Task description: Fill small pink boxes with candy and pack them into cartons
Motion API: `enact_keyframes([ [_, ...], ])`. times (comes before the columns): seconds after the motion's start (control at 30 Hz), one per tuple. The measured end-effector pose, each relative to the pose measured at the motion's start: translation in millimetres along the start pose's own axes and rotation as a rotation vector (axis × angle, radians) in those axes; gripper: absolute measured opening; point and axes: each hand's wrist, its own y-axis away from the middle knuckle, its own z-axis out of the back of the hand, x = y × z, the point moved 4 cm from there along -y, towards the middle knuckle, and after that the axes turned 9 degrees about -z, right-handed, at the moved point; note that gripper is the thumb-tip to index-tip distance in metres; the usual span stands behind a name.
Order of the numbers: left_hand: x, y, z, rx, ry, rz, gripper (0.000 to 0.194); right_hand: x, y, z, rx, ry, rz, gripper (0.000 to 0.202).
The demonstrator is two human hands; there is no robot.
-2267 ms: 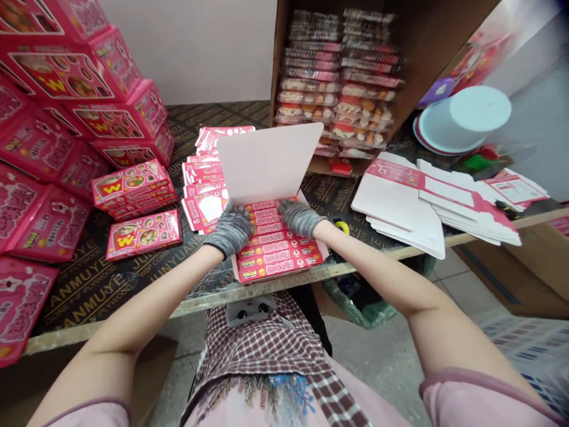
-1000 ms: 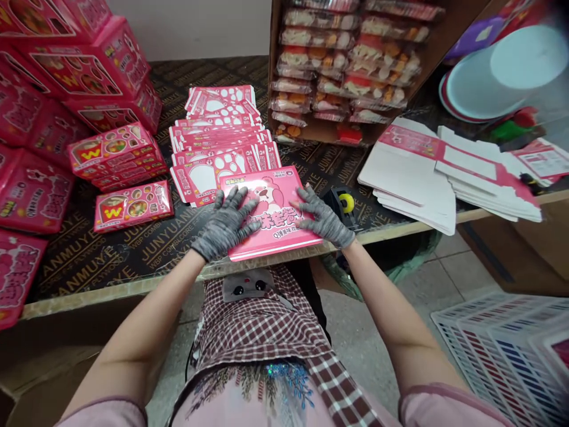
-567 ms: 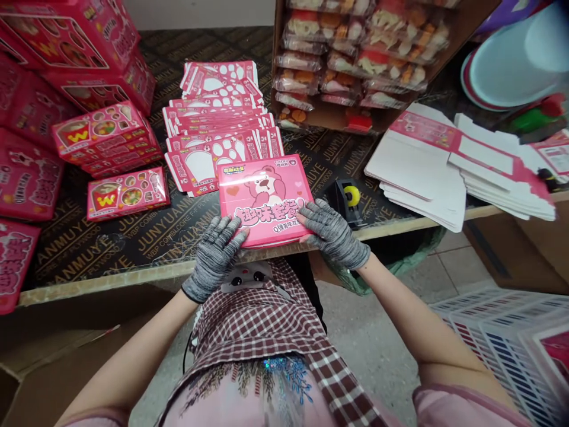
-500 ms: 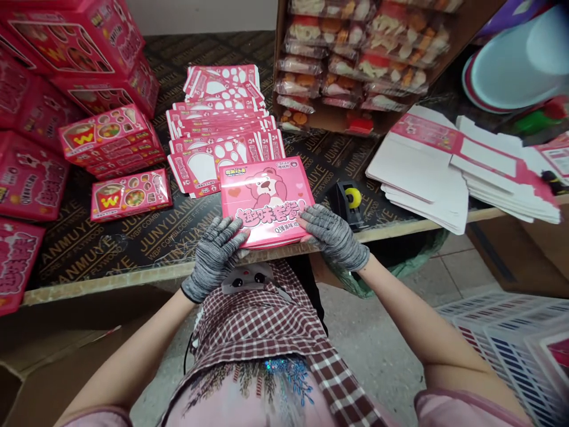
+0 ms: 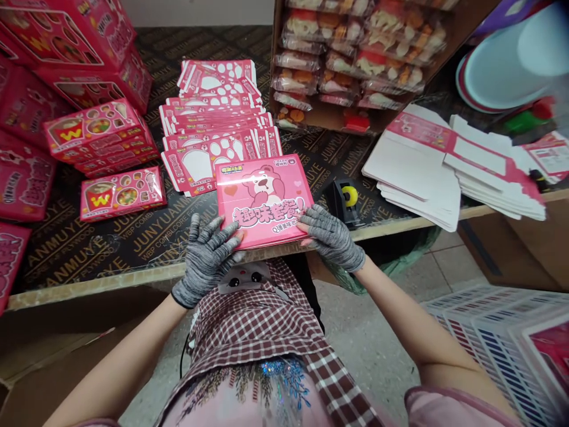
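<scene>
A flat stack of pink bear-printed cartons (image 5: 267, 196) lies at the table's front edge, over the lower end of a fanned pile of pink cut-out cards (image 5: 217, 127). Grey half-finger gloves cover both hands. My left hand (image 5: 208, 255) grips the stack's lower left corner, its index finger raised. On the lower right corner my right hand (image 5: 333, 237) has its fingers on top and the thumb at the front edge. A black tape dispenser (image 5: 345, 201) with yellow tape stands just right of the stack.
Filled pink boxes (image 5: 122, 193) and taller box stacks (image 5: 89, 35) stand at the left. Behind is a carton of bagged sweets (image 5: 329, 59). White-backed folded cartons (image 5: 413, 160) and a pale blue basin (image 5: 502, 65) are at the right. Plastic crates (image 5: 493, 338) sit below.
My left index finger has lifted and spread away from the others. The view has shifted slightly, while the carton stack remains between my hands.
</scene>
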Motion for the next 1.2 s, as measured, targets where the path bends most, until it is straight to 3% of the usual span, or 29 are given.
enact_keyframes([
  [0.1, -1.8, -7.1, 3.3, -0.095, -0.116, -0.071, 0.027, 4.3, 5.8, -10.7, 0.012, -0.006, -0.098, 0.032],
  [0.23, -4.0, -14.6, 1.5, -0.194, -0.109, -0.189, 0.021, 8.3, 3.2, -10.2, -0.028, -0.129, -0.041, 0.03],
  [0.4, -2.3, -18.0, 2.6, -0.165, -0.114, -0.24, 0.028, -3.3, 6.9, 8.0, -0.149, -0.271, -0.195, 0.028],
  [0.53, -26.4, -46.2, -9.8, -0.214, -0.129, -0.241, 0.019, -8.9, 12.1, 15.5, -0.239, -0.369, -0.183, 0.023],
  [0.63, -52.6, -73.0, -31.6, -0.208, -0.122, -0.29, 0.019, -6.4, 11.9, 14.9, -0.236, -0.321, -0.131, 0.023],
  [0.73, -63.9, -85.2, -42.9, -0.23, -0.118, -0.325, 0.019, -3.5, 11.8, 12.8, -0.192, -0.213, -0.107, 0.022],
  [0.9, -60.0, -74.7, -41.0, -0.146, -0.063, -0.366, 0.021, 2.4, 16.9, 8.4, -0.089, -0.04, -0.038, 0.024],
  [1.0, -58.3, -62.0, -42.2, -0.107, 0.009, -0.383, 0.028, 9.2, 22.4, 2.6, -0.148, 0.054, 0.039, 0.024],
  [1.2, -44.8, -50.9, -55.6, -0.006, 0.016, -0.3, 0.025, 23.9, 24.0, -23.1, -0.247, 0.003, 0.19, 0.029],
])
